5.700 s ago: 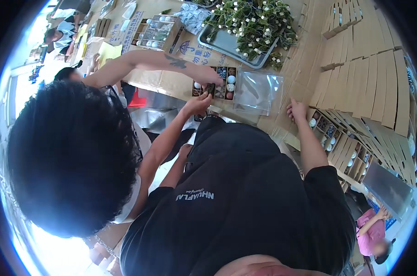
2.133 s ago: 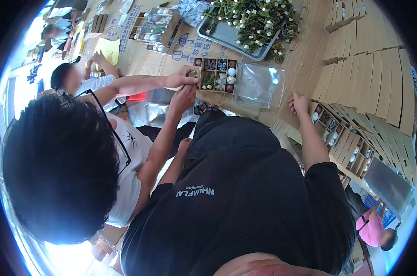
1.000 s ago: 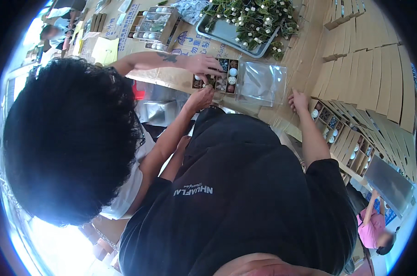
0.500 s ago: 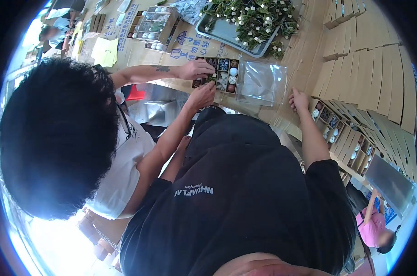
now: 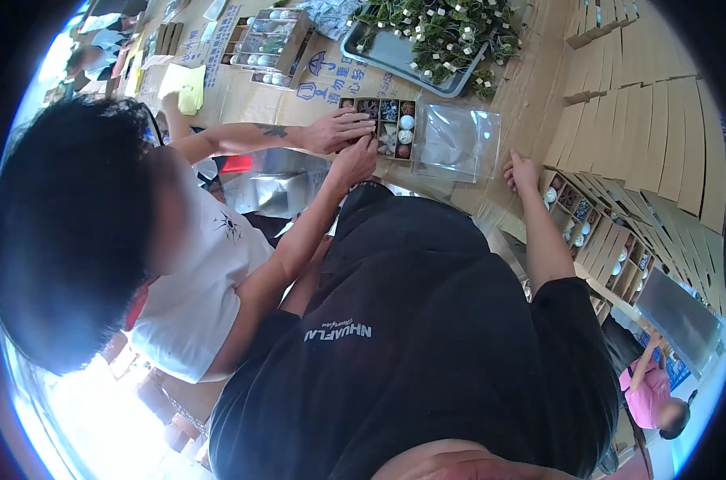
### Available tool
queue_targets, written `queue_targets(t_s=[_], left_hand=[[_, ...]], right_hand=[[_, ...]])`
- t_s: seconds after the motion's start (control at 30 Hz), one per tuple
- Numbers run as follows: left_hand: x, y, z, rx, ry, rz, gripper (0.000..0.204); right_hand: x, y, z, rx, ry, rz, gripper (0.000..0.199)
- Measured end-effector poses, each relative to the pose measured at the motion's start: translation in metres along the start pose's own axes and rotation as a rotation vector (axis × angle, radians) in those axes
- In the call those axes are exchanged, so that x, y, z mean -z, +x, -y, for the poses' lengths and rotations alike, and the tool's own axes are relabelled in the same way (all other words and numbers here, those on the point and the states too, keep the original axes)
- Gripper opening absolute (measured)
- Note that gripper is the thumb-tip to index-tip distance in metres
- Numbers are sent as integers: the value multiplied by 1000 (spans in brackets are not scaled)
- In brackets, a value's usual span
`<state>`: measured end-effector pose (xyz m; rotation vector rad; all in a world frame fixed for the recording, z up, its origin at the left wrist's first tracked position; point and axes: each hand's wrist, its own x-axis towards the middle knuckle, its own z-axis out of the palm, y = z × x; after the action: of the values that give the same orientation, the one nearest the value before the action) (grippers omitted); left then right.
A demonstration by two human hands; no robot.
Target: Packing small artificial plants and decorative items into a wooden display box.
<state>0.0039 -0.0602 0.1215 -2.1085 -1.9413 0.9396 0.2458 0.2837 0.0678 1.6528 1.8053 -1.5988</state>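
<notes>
My right hand rests on the cardboard-covered table near its front edge, fingers loosely bent and apart, holding nothing. To its left lies a clear plastic bag. Beside the bag is a divided box with white balls, brown balls and dark pieces in its compartments. Two hands of a co-worker in a white shirt, the farther hand and the nearer hand, are at this box's left side and hide part of it. My left hand hangs low against my black shirt, mostly hidden behind the co-worker's forearm; its fingers do not show.
A grey tray heaped with green sprigs bearing small pale tags stands at the back. Stacked divided boxes and yellow paper lie back left. Cardboard strips and more filled boxes line the right. A person in pink is far right.
The co-worker's head has turned and lifted, and their farther hand has shifted slightly left and nearer over the box. Another hand appears by the yellow paper. My hands look unmoved.
</notes>
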Motion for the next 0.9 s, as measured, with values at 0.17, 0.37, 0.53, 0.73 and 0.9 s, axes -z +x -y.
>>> queue_targets(t_s=[0.17,0.37,0.53,0.73,0.9], left_hand=[[23,2,11,115,-106,-264,26],[63,42,37,159,218,-471,26],[51,83,29,192,642,-302,19],[68,102,44,462,-375,-255,16],[34,114,90,606,-621,-239,18]], right_hand=[[1,3,-3,-21,44,28,53],[2,1,-4,30,35,-7,55],[0,0,0,32,26,3,54],[5,2,-14,9,41,-17,53],[5,5,-12,3,27,-16,52]])
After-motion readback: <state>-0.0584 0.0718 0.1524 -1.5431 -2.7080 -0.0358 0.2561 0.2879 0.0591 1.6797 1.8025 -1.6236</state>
